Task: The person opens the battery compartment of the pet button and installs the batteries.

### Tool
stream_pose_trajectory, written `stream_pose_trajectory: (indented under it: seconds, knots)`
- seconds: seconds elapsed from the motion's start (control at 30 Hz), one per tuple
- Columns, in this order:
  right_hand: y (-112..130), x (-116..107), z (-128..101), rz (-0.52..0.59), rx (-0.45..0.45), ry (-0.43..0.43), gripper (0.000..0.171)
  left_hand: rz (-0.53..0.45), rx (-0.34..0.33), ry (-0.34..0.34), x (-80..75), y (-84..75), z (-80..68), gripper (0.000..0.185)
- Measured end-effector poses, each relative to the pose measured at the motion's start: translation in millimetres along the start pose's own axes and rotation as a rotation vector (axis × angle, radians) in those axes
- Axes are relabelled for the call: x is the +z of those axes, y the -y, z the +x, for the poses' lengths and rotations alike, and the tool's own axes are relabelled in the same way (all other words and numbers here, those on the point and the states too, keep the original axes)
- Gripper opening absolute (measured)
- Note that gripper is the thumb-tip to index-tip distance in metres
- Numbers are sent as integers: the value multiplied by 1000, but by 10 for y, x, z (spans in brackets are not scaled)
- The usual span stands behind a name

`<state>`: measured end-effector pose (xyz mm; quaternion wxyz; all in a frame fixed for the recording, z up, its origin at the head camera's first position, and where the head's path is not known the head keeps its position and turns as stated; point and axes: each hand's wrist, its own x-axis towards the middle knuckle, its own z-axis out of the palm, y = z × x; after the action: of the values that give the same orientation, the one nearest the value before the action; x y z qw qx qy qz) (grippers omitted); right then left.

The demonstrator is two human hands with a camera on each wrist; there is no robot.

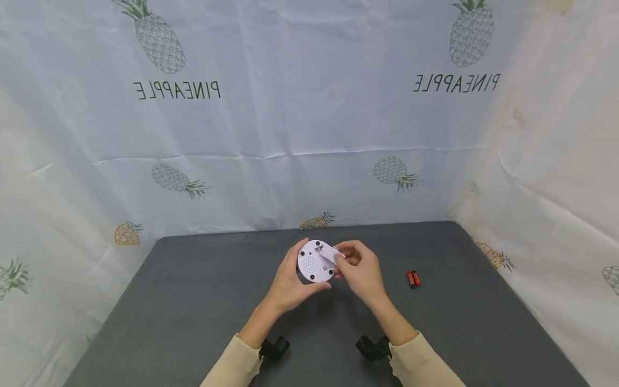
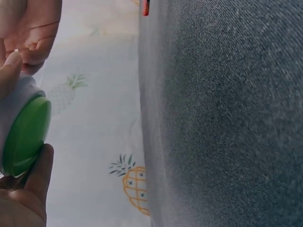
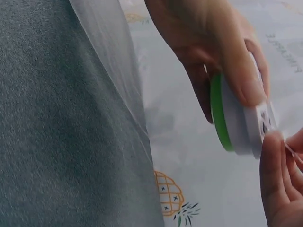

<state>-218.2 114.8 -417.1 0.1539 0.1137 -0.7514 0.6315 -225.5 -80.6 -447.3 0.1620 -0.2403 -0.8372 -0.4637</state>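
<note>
Now left hand (image 1: 289, 287) grips round white device (image 1: 315, 262); right hand (image 1: 360, 271) pinches its cover (image 1: 332, 252).

Two batteries (image 1: 413, 279), one round device (image 1: 315, 262)

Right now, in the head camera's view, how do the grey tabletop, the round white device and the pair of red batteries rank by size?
1. Grey tabletop, by far the largest.
2. Round white device, held up in both hands, so nearer the camera and perhaps looking bigger than it is.
3. Pair of red batteries, smallest.
</note>
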Motion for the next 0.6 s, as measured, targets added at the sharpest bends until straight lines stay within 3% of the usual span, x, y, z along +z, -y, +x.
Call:
stream_pose_trajectory:
  seconds: [0.13,0.6]
  knots:
    - [-31,-85,58,41,34,20,18,14,-8,1,-3,13,-4,107]
    - [-281,-361,264,20,187,-19,18,21,-35,-12,-26,70,-43,110]
